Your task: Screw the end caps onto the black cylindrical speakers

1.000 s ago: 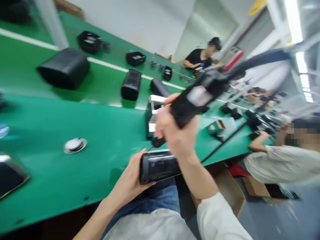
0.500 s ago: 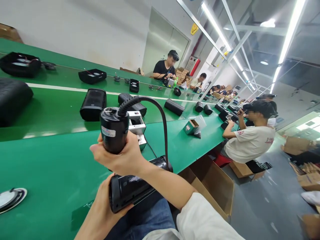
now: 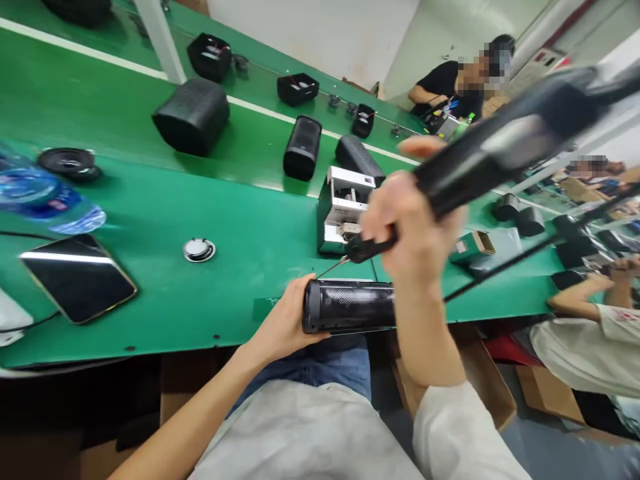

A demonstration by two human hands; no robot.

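My left hand [image 3: 280, 323] is closed round the left end of a black speaker [image 3: 357, 308] with a perforated grille, which lies level at the table's front edge above my lap. My right hand [image 3: 413, 213] is wrapped round a black corded electric screwdriver [image 3: 475, 157], tilted with its body up to the right. Its thin bit slants down to the speaker's upper left edge, close to my left fingertips; whether it touches a screw cannot be made out. Motion blurs the right hand and tool. Just behind stands a white and dark screw feeder [image 3: 337, 217].
Left on the green table [image 3: 150, 307] are a phone [image 3: 80, 277], a plastic bottle [image 3: 45, 197] and a small round speaker part [image 3: 199, 250]. Black speaker housings [image 3: 193, 117] stand farther back. A small box [image 3: 473, 250] is at right. Co-workers sit across and at the right.
The view has swung left and down. My right hand has tipped the screwdriver from upright to slanting, bringing its bit into view at the speaker's left end. My left hand still holds the speaker.
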